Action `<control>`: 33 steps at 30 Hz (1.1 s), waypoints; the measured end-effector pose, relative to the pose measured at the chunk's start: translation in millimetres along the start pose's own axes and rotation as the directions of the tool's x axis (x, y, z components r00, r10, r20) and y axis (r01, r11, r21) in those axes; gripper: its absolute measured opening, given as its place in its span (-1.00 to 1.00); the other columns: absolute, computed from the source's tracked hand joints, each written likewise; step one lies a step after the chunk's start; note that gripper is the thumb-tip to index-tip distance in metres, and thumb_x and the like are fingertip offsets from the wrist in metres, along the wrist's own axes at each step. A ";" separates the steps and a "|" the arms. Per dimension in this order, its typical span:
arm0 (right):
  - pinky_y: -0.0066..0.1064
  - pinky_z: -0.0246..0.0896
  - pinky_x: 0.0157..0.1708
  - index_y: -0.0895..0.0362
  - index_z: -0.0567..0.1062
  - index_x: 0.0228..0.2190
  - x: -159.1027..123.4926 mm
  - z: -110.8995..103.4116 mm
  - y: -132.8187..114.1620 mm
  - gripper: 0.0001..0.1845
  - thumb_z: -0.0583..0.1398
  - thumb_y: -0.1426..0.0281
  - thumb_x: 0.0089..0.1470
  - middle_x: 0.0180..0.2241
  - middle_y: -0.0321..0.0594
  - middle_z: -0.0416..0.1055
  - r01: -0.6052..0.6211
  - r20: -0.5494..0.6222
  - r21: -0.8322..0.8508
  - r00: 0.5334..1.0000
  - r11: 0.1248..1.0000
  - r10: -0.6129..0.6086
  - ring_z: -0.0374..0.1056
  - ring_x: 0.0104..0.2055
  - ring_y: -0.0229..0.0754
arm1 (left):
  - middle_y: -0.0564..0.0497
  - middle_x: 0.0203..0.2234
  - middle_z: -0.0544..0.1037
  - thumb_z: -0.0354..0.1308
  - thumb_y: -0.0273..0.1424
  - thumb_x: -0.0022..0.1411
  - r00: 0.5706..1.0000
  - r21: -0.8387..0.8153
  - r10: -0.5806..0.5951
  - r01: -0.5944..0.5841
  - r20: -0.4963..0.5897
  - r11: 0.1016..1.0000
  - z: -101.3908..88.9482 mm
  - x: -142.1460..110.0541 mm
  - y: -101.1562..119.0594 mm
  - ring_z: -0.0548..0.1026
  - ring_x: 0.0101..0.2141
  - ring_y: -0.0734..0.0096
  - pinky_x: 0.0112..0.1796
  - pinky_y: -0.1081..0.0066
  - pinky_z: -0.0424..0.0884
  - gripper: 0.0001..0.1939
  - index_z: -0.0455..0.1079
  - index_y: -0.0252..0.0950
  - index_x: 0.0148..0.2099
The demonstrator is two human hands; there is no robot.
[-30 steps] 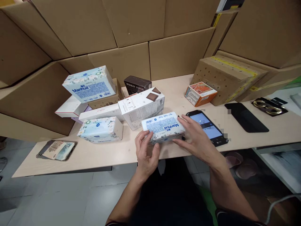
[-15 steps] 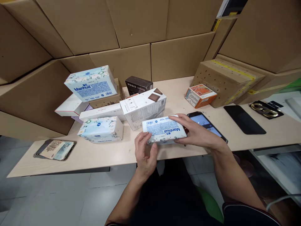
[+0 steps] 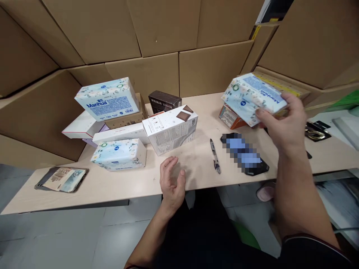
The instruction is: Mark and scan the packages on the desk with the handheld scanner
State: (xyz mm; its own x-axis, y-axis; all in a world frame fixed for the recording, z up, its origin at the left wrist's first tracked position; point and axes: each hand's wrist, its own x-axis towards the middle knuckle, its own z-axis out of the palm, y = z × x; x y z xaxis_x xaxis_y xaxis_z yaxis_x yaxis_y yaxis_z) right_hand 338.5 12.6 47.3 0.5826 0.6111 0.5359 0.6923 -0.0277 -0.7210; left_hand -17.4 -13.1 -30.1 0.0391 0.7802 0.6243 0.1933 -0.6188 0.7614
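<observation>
My right hand [image 3: 283, 123] grips a pale blue Manhua tissue pack [image 3: 251, 96] and holds it in the air at the right, above an orange box [image 3: 228, 118]. My left hand [image 3: 171, 183] rests at the table's front edge with fingers apart and nothing in it. A pen [image 3: 215, 160] lies on the light wooden table [image 3: 202, 168] between my hands. A phone [image 3: 244, 156] lies right of the pen.
At the left stand two more Manhua packs [image 3: 108, 99] [image 3: 119, 154], a white box with brown squares [image 3: 171, 129], a dark box [image 3: 164, 101] and a flat white box [image 3: 82, 129]. A tray with banknotes [image 3: 63, 178] lies far left. Cardboard cartons [image 3: 168, 30] wall the back.
My right hand has lifted the tissue pack off the table and carried it up and to the right. My left hand let go of it. The pen now shows.
</observation>
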 end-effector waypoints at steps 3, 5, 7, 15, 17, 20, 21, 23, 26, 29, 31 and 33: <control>0.19 0.21 0.19 0.19 0.38 0.18 11.2 11.1 12.2 -0.16 0.43 0.24 -0.12 0.18 0.23 0.23 -0.080 -0.079 -0.123 0.994 0.989 0.071 0.24 0.24 0.25 | -0.11 0.04 0.44 0.15 -0.44 0.35 1.000 0.006 -0.005 0.005 -0.004 1.000 -0.2 0.3 1.3 0.39 0.15 0.20 0.13 0.12 0.42 -0.56 0.35 -0.10 0.24; 0.12 0.33 0.10 0.20 0.35 0.21 5.0 12.8 8.0 -0.21 0.36 0.21 -0.03 0.25 0.27 0.10 -0.035 -0.051 -0.102 0.998 0.994 0.030 0.35 0.14 0.20 | -0.11 0.05 0.43 0.14 -0.44 0.34 1.000 0.005 -0.019 0.019 -0.012 1.000 0.1 0.1 1.6 0.39 0.15 0.20 0.13 0.13 0.41 -0.56 0.35 -0.09 0.24; 0.05 0.43 -0.04 0.20 0.32 0.23 -9.4 12.6 -7.1 -0.23 0.30 0.20 0.04 0.29 0.28 0.01 0.049 -0.055 -0.081 0.997 0.995 -0.054 0.45 -0.04 0.09 | -0.11 0.07 0.41 0.15 -0.43 0.34 0.999 -0.005 -0.038 0.038 -0.025 0.999 0.9 -0.4 1.1 0.37 0.17 0.20 0.15 0.12 0.39 -0.56 0.34 -0.09 0.24; 0.04 0.37 0.06 0.07 0.36 0.19 -63.8 60.3 -100.3 -0.43 0.11 0.08 0.25 0.19 0.04 0.36 0.182 0.506 0.120 0.834 0.976 -0.218 0.43 0.04 0.06 | -0.15 0.33 0.21 0.23 -0.20 0.30 0.946 -0.141 -0.305 0.289 -0.112 0.947 -1.8 8.8 -4.3 0.26 0.30 0.09 0.22 0.10 0.31 -0.31 0.10 -0.02 0.40; 0.05 0.30 0.13 0.05 0.29 0.23 -66.9 79.5 -109.9 -0.37 0.10 0.03 0.25 0.25 0.04 0.31 0.117 0.548 0.195 0.810 0.974 -0.208 0.37 0.14 0.10 | -0.13 0.38 0.15 0.25 -0.16 0.28 0.938 -0.129 -0.318 0.302 -0.136 0.945 -6.6 17.7 -6.0 0.19 0.35 0.08 0.26 0.08 0.24 -0.25 0.04 0.01 0.42; -0.03 0.31 0.11 0.00 0.28 0.21 -68.7 98.5 -114.2 -0.39 0.05 -0.03 0.27 0.21 -0.06 0.37 -0.005 0.594 0.349 0.775 0.937 -0.217 0.38 0.12 0.05 | -0.10 0.44 0.02 0.28 -0.15 0.26 0.952 -0.055 -0.244 0.238 -0.187 0.970 -14.3 33.5 -8.2 0.05 0.41 0.07 0.34 0.03 0.07 -0.15 -0.05 0.02 0.46; -0.07 0.32 0.09 -0.01 0.29 0.19 -69.3 101.5 -113.8 -0.41 0.03 -0.04 0.27 0.19 -0.09 0.39 -0.039 0.601 0.389 0.768 0.920 -0.222 0.40 0.09 0.02 | -0.10 0.45 0.00 0.27 -0.15 0.26 0.958 -0.051 -0.228 0.223 -0.171 0.973 -16.2 38.0 -8.8 0.03 0.42 0.07 0.35 0.02 0.05 -0.14 -0.09 0.03 0.47; -0.13 0.33 0.05 0.00 0.31 0.16 -71.3 103.3 -110.6 -0.40 0.03 -0.08 0.26 0.17 -0.11 0.41 -0.090 0.599 0.435 0.772 0.896 -0.213 0.42 0.06 -0.01 | -0.09 0.45 0.00 0.24 -0.14 0.29 0.969 -0.078 -0.226 0.218 -0.102 0.973 -18.4 43.5 -10.1 0.03 0.42 0.09 0.35 0.04 0.08 -0.13 -0.14 0.03 0.48; -0.18 0.34 0.02 0.02 0.40 0.04 -75.4 98.6 -100.6 -0.40 0.04 -0.14 0.23 0.03 -0.12 0.50 -0.153 0.569 0.435 0.810 0.887 -0.140 0.43 0.03 -0.02 | -0.10 0.38 0.16 0.20 -0.13 0.31 0.971 -0.089 -0.215 0.206 -0.106 0.974 -19.3 41.2 -11.6 0.17 0.36 0.11 0.32 0.09 0.16 -0.18 -0.08 0.01 0.48; -0.21 0.37 -0.08 0.04 0.48 -0.21 -80.2 89.7 -87.8 -0.39 -0.05 -0.18 0.24 -0.20 -0.16 0.54 -0.214 0.505 0.447 0.862 0.868 -0.048 0.46 -0.11 -0.06 | -0.09 0.22 0.32 0.10 -0.09 0.36 0.963 -0.051 -0.157 0.149 -0.220 0.987 -20.4 30.6 -11.9 0.31 0.24 0.13 0.26 0.13 0.27 -0.34 0.11 -0.03 0.43; -0.23 0.36 -0.15 0.05 0.47 -0.31 -83.8 82.8 -81.1 -0.35 -0.12 -0.17 0.27 -0.32 -0.19 0.52 -0.232 0.481 0.456 0.876 0.859 -0.019 0.45 -0.21 -0.09 | -0.09 0.14 0.39 -0.04 -0.05 0.40 0.956 -0.055 -0.143 0.133 -0.255 0.990 -21.7 23.8 -11.0 0.34 0.20 0.13 0.22 0.13 0.31 -0.41 0.22 -0.09 0.38; -0.26 0.33 -0.18 0.06 0.48 -0.33 -87.7 76.2 -77.3 -0.35 -0.12 -0.15 0.29 -0.36 -0.21 0.51 -0.220 0.487 0.431 0.873 0.875 -0.020 0.44 -0.24 -0.11 | -0.11 0.08 0.41 -0.16 -0.03 0.44 0.952 -0.073 -0.165 0.151 -0.257 0.986 -23.5 19.8 -9.4 0.34 0.18 0.12 0.21 0.13 0.30 -0.41 0.27 -0.14 0.35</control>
State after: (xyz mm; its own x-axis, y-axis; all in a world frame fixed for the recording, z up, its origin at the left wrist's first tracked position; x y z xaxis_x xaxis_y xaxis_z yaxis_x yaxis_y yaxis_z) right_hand 201.4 21.5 22.5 0.2870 0.9195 0.2686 0.2943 0.1822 -0.9382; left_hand -41.5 6.0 -20.8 -0.2471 0.8214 0.5141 0.1247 -0.4992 0.8575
